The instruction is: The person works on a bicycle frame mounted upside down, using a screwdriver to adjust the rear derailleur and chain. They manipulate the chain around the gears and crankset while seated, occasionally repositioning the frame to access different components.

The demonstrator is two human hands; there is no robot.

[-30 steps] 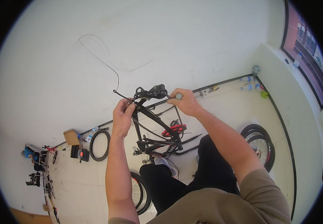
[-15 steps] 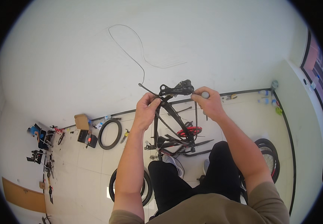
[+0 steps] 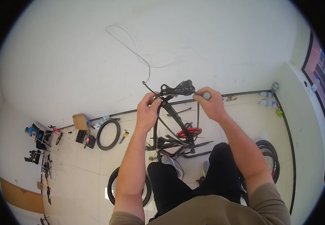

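A black bicycle frame (image 3: 175, 115) stands in front of me, with a rear derailleur (image 3: 178, 89) at its upper end. My left hand (image 3: 147, 108) is closed, pinching a black cable housing (image 3: 149, 88) beside the frame. From the housing's tip a thin bare cable (image 3: 131, 48) loops up and away. My right hand (image 3: 212, 106) is closed at the derailleur's right end, its thumb and finger pinching there. Tucked in that hand is a screwdriver (image 3: 206, 96), its round grey handle end showing. A chain (image 3: 198, 116) hangs below, near a red chainring (image 3: 190, 132).
On the floor to the left lie a tire (image 3: 108, 135), a yellow-handled tool (image 3: 124, 136) and an open cardboard box (image 3: 80, 122). A wheel (image 3: 112, 183) lies by my left forearm, more wheels (image 3: 270, 161) at the right. Bottles (image 3: 264, 102) stand near the far right corner.
The loose cable and its housing tip have swung slightly, the tip now a little higher and to the right. Both hands keep nearly the same grip and place.
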